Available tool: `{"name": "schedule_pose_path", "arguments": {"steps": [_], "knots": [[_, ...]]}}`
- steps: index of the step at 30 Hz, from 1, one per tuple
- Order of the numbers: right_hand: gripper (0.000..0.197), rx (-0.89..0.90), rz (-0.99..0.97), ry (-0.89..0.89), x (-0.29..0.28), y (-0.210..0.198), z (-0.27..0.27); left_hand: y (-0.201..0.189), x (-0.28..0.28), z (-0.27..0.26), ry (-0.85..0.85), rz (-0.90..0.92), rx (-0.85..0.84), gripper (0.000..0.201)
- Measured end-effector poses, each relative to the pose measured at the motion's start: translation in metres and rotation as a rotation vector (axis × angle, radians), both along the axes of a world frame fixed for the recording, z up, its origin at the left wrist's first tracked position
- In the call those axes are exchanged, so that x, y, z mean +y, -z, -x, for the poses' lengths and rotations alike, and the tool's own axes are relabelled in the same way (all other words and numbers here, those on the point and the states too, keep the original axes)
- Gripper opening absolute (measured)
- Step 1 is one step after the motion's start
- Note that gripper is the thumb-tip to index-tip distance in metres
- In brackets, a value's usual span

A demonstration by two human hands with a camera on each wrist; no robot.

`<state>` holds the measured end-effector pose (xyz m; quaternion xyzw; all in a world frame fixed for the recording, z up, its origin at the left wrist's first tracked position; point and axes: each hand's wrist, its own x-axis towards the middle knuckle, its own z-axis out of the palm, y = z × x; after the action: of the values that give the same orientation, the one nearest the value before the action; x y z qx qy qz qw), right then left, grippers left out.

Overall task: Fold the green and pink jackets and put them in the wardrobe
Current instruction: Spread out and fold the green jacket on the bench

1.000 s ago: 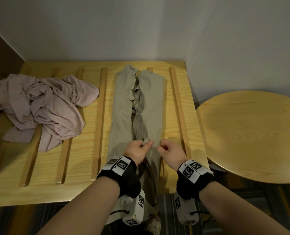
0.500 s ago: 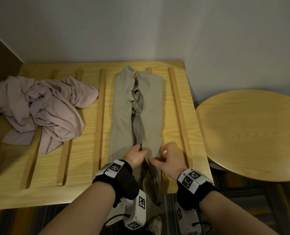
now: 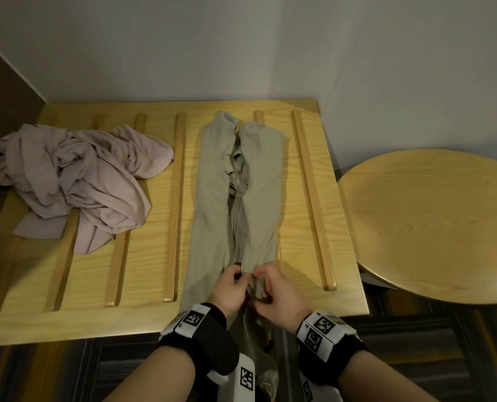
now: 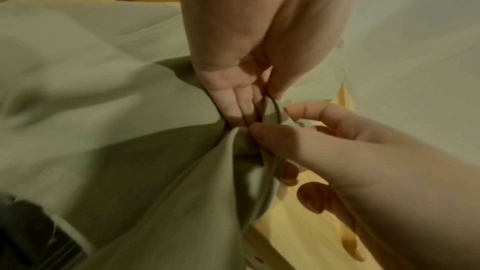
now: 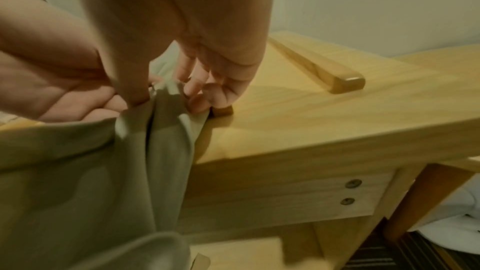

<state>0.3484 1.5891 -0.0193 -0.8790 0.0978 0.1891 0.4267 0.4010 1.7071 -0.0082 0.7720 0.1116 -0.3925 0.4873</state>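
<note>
The green jacket (image 3: 212, 198) lies lengthwise on the slatted wooden table (image 3: 154, 256), its sides folded in toward the zipper. Its lower end hangs over the near edge (image 5: 91, 182). My left hand (image 3: 237, 278) and right hand (image 3: 260, 281) meet at that end. Each pinches a front edge of the jacket beside the zipper. In the left wrist view my left fingers (image 4: 233, 106) and my right hand (image 4: 311, 141) hold a bunched fold of green fabric (image 4: 116, 89). The pink jacket (image 3: 76, 181) lies crumpled on the table's left part.
A round wooden table (image 3: 433, 227) stands close on the right. A grey wall (image 3: 241, 47) runs behind both, and a dark panel (image 3: 0, 91) is at the left. Raised slats (image 3: 314, 198) cross the tabletop. Striped carpet (image 3: 415, 343) shows below.
Both hands have slid toward the table's near edge and come closer together at the jacket's zipper. The jackets themselves have hardly shifted.
</note>
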Motion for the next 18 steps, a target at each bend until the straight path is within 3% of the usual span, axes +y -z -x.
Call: {"name": "schedule_pose_path", "arguments": {"steps": [5,9,11,15,18], "knots": [[0.043,0.015,-0.100,0.023,-0.003,-0.007,-0.006,-0.005,0.003,0.008,0.060,0.038,-0.001,0.024],[0.025,0.103,-0.235,0.202,-0.008,-0.009,-0.014,-0.002,0.003,0.007,0.099,-0.035,-0.048,0.023],[0.013,0.049,-0.136,0.251,-0.009,-0.007,-0.017,-0.001,0.005,0.008,0.109,-0.053,-0.049,0.029],[0.038,0.084,0.013,0.340,-0.010,-0.004,-0.022,-0.001,0.011,0.014,0.044,0.061,0.021,0.030],[0.023,0.121,0.122,0.186,-0.011,-0.001,-0.024,0.002,0.014,0.015,0.028,0.080,0.014,0.030]]}}
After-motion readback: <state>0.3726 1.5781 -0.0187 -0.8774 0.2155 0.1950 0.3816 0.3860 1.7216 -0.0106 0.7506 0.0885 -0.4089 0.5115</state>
